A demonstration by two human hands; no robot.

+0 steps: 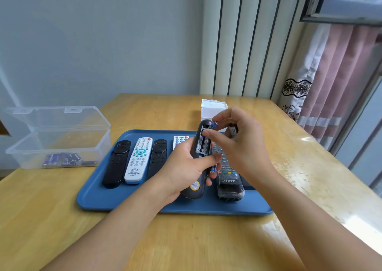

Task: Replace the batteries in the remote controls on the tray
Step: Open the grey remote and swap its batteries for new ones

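Note:
My left hand [184, 167] grips a dark grey remote [196, 188] held back side up above the blue tray [99, 198], its battery bay [203, 144] uncovered. My right hand [237, 138] pinches a small blue battery [214, 125] at the top end of that bay. A dark piece, perhaps the bay's cover [233, 130], is tucked in my right hand's other fingers. A second blue battery [213, 170] shows by my left hand's fingers. On the tray lie two black remotes [116, 163] [158, 157], a white remote [139, 160], a partly hidden white one [179, 140] and a black plastic-wrapped remote [228, 175].
An open clear plastic box [57, 138] holding several blue batteries [68, 159] stands at the table's left. A small white box [213, 109] sits behind the tray. The wooden table [186, 239] meets a radiator and curtain at the back right.

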